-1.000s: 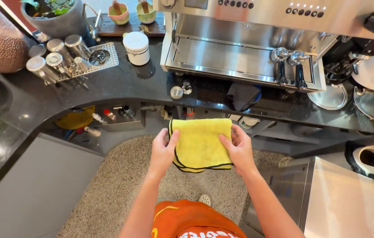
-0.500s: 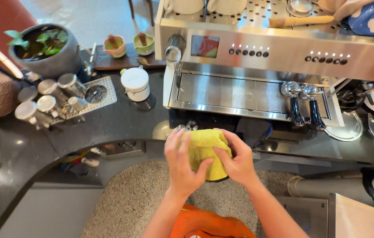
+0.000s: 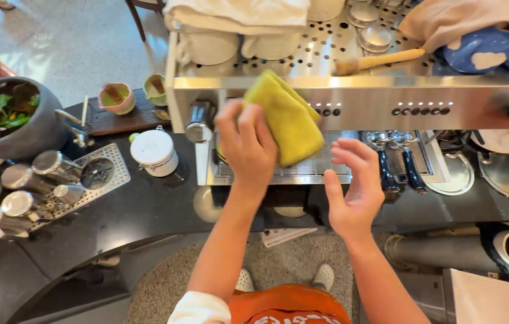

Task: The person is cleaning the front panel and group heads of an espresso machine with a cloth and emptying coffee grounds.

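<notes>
A steel coffee machine (image 3: 356, 102) fills the upper half of the frame, standing on a dark tabletop (image 3: 146, 210). At centre, the left hand (image 3: 248, 144) has its fingers clenched on a folded yellow cloth (image 3: 284, 117), raised against the machine's front. Lower right of it, the right hand (image 3: 353, 189) hangs released, fingers spread.

Drip tray (image 3: 320, 171) open under cloth; portafilter handles (image 3: 398, 171) crowd its right.
</notes>
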